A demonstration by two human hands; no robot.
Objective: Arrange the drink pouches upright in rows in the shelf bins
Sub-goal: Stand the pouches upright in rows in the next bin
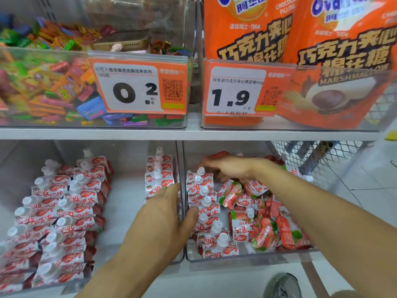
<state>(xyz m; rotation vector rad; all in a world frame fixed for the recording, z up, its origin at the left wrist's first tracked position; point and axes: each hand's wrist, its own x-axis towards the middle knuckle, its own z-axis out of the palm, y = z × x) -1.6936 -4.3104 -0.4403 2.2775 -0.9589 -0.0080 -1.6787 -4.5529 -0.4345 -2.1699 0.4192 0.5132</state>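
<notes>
A person is reaching with both bare hands into the lower row of clear plastic shelf bins, where red-and-white strawberry drink pouches are being kept. The left hand [163, 214] is lying flat and open, fingers spread, across the divider between the left bin [181, 258] and the right bin [247, 258], its thumb touching the upright row of pouches [204, 203] standing along the right bin's left wall. It is gripping nothing. The right hand [229, 168] is stretching towards the back of the right bin, blurred, its fingers curling down; whether it is closing on a pouch cannot be told. Beside the upright row, a loose pile of pouches [264, 220] is lying jumbled across the rest of that bin. In the left bin, two long rows of pouches [60, 214] are standing along the left side, and a shorter row [158, 175] is standing against the right wall, with bare floor between. On the shelf above, a bin of mixed sweets [53, 87] is carrying a price tag reading 0.2 [137, 91], and orange marshmallow bags [300, 50] are standing behind a tag reading 1.9 [236, 93]. A shoe [283, 286] is showing on the floor below.
</notes>
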